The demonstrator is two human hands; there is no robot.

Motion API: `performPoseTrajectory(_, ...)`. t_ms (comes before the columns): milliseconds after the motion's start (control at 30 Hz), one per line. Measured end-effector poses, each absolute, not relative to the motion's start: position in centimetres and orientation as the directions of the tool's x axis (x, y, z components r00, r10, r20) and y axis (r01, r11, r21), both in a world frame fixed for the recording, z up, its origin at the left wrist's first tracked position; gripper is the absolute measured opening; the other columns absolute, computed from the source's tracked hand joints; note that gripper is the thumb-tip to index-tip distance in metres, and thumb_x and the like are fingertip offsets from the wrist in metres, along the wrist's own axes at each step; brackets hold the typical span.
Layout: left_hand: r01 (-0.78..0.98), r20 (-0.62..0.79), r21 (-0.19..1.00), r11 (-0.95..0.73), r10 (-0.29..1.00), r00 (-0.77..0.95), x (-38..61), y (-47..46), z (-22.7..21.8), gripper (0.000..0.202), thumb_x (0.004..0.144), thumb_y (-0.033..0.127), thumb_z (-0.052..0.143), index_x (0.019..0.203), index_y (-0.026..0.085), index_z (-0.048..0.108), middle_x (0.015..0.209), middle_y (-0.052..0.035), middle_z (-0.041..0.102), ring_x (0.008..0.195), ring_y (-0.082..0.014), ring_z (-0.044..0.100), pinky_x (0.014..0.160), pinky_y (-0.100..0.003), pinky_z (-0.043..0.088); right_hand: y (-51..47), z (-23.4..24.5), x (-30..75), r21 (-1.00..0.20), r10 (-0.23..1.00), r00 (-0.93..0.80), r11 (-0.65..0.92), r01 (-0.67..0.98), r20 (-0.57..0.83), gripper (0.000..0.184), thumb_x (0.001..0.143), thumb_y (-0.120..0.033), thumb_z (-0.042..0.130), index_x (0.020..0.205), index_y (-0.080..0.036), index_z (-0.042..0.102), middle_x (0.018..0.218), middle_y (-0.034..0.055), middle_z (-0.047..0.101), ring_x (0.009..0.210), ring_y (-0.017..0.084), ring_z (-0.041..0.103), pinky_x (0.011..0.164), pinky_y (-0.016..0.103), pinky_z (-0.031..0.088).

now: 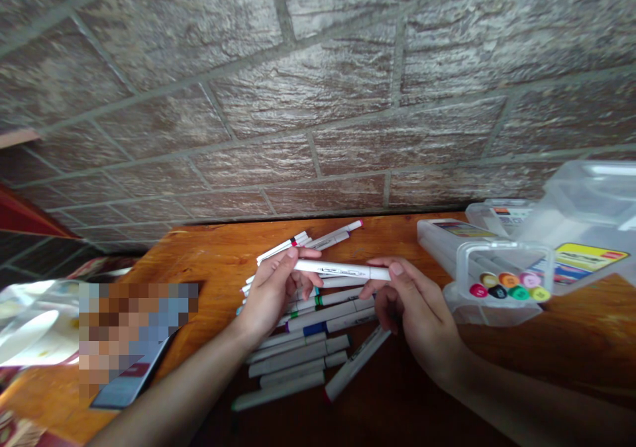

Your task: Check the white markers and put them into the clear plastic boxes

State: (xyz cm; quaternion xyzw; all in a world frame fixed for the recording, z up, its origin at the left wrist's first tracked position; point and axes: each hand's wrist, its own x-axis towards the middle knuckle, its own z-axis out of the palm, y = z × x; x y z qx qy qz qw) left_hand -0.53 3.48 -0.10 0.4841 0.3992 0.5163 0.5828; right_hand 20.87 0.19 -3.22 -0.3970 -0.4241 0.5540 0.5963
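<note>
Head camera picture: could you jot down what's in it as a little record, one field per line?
Left hand: pinches one end of a white marker
Right hand: holds the marker's other end
Held marker: roughly level, above the loose markers
Loose markers: pale-bodied, spread on the table below the hands
Table: brown wood
Clear case: at picture right, with multicoloured marker ends showing
Wall: stone-like blocks behind the table
</note>
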Motion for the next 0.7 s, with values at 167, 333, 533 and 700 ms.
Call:
performPoseTrajectory(167, -0.241, 0.028, 0.970, 0.009, 0.988, 0.152, -0.54, 3.53, -0.26, 0.045, 0.092, 0.053, 0.074, 0.103, 0.010, 0.079, 0.063, -0.0081, 0.077, 0.048, -0.0115, 0.056, 0.051, -0.022, 0.044, 0.26, -3.28, 20.88, -0.949, 0.998, 0.026, 0.067, -0.308, 0.062, 0.044, 0.101, -0.061, 0.058, 0.111, -0.018, 0.066, 0.073, 0.0032, 0.075, 0.042, 0.011, 0.051, 0.038, 0.021, 0.035)
performPoseTrajectory(333, -0.223, 0.049, 0.975, -0.015, 0.987, 0.150, -0.63, 3.65, -0.55, 0.045, 0.095, 0.053, 0.070, 0.100, 0.009, 0.080, 0.062, -0.0082, 0.076, 0.048, -0.0122, 0.057, 0.051, -0.022, 0.045, 0.27, -3.17, 21.00, -0.962, 0.996, -0.001, 0.084, -0.261, 0.087, 0.041, 0.101, -0.060, 0.060, 0.109, -0.020, 0.066, 0.074, 0.0017, 0.074, 0.043, 0.010, 0.050, 0.038, 0.021, 0.036)
performPoseTrajectory(533, -0.154, 0.104, 0.985, -0.077, 0.978, 0.180, -0.99, 3.76, -0.84, 0.042, 0.097, 0.052, 0.069, 0.100, 0.012, 0.080, 0.064, -0.0051, 0.075, 0.050, -0.0122, 0.058, 0.051, -0.022, 0.045, 0.22, -2.93, 21.34, -0.980, 0.992, -0.040, 0.111, -0.166, 0.119, 0.035, 0.099, -0.054, 0.067, 0.108, -0.020, 0.067, 0.075, 0.0013, 0.074, 0.043, 0.008, 0.050, 0.038, 0.020, 0.035)
performPoseTrajectory(700, -0.067, 0.134, 0.990, -0.123, 0.971, 0.197, -1.09, 3.39, -0.72, 0.027, 0.098, 0.040, 0.072, 0.104, 0.014, 0.077, 0.069, -0.0014, 0.073, 0.052, -0.0093, 0.057, 0.054, -0.021, 0.045, 0.36, -2.83, 21.18, -0.978, 0.993, -0.022, 0.114, -0.176, 0.119, 0.032, 0.100, -0.051, 0.066, 0.107, -0.020, 0.068, 0.072, 0.0007, 0.074, 0.041, 0.009, 0.047, 0.038, 0.021, 0.034)
